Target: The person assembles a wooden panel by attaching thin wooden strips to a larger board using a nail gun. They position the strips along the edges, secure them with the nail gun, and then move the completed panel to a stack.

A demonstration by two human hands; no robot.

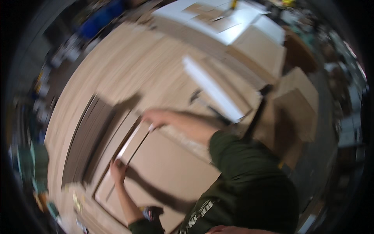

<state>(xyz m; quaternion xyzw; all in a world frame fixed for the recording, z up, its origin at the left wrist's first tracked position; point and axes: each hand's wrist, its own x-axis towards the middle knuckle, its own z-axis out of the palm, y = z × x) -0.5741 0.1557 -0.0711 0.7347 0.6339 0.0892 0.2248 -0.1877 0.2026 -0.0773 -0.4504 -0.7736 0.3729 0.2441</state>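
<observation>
A flat light-brown panel (175, 160) lies on the wooden worktop in front of me, with raised edging along its left side. A thin, straight dark strip (139, 147) runs slantwise over the panel's left part, between my two hands. At its far end my right hand (157, 117) is closed, with a small whitish bit showing under the fingers. My left hand (118, 171) is closed around the strip further down, close to the panel's left edge. Motion blur hides the exact finger positions and the strip's kind.
Left of the panel stands a stack of brown boards (87, 138). A hammer (210, 107) lies beyond my right forearm, beside a white-edged board (214, 89). Cardboard boxes (296, 105) stand at the right. A dark tool (152, 212) sits near my left sleeve.
</observation>
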